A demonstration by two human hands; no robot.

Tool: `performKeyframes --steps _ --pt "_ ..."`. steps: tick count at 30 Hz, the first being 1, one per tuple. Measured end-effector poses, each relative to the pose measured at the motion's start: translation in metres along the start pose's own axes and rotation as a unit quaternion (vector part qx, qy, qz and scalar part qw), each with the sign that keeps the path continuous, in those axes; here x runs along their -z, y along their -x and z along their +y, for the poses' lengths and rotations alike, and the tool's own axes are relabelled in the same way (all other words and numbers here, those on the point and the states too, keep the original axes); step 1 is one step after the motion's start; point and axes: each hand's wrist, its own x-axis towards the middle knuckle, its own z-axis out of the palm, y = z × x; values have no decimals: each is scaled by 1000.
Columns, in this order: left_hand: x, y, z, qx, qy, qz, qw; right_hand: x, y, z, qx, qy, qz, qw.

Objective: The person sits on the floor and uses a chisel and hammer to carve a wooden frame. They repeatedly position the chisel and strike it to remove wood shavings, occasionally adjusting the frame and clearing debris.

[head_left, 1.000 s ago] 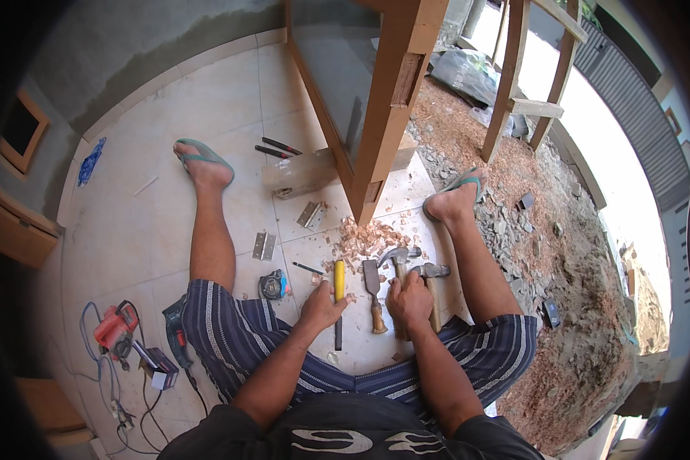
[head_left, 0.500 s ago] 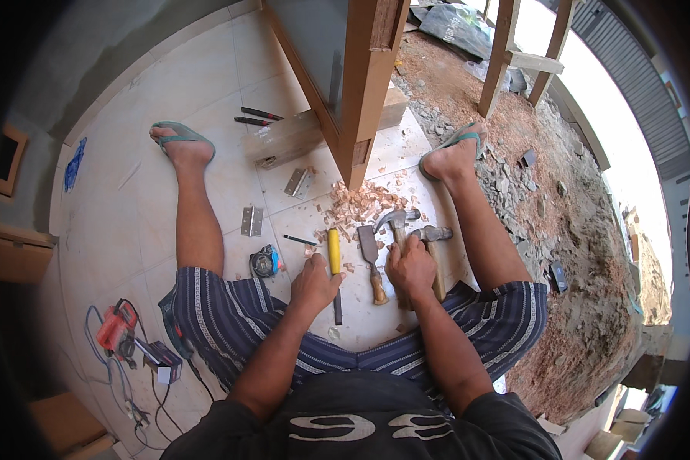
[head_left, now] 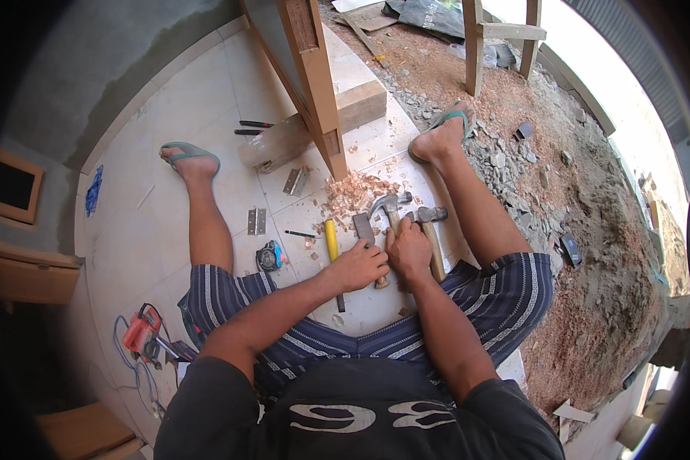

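My left hand (head_left: 360,266) is closed over the wooden handle of a broad chisel (head_left: 363,226), whose blade points away from me and whose handle end shows below the fingers. Right beside it, my right hand (head_left: 410,251) wraps the handle of a claw hammer (head_left: 390,202) lying on the tiles. A second hammer (head_left: 429,215) lies to the right of that hand, its wooden handle running toward my thigh. To the left of my left hand lies a yellow-handled chisel (head_left: 331,239), its dark blade toward me, partly under my forearm.
Wood shavings (head_left: 360,192) are heaped below a wooden door (head_left: 318,84) propped on a timber block (head_left: 360,107). Hinges (head_left: 257,221), a pencil (head_left: 300,234), a tape measure (head_left: 269,256) and a red power tool (head_left: 142,333) lie leftward. Rubble and soil (head_left: 560,207) border the tiles rightward.
My left hand has moved right, from beside the yellow-handled chisel onto the wooden-handled chisel. My right hand stays at the claw hammer. The whole view has shifted slightly.
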Motion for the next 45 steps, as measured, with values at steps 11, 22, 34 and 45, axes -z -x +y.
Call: performKeyframes --steps 11,22,34,45 --pt "117 5 -14 78 311 175 931 28 -5 -3 -56 -224 -51 972" --pt "270 17 -65 86 584 462 662 31 7 -20 38 -422 20 905" --pt "278 -22 -85 86 523 464 710 44 15 -17 27 -424 59 903" --pt "200 -28 -7 53 149 206 966 112 35 -37 -87 -789 -198 575"
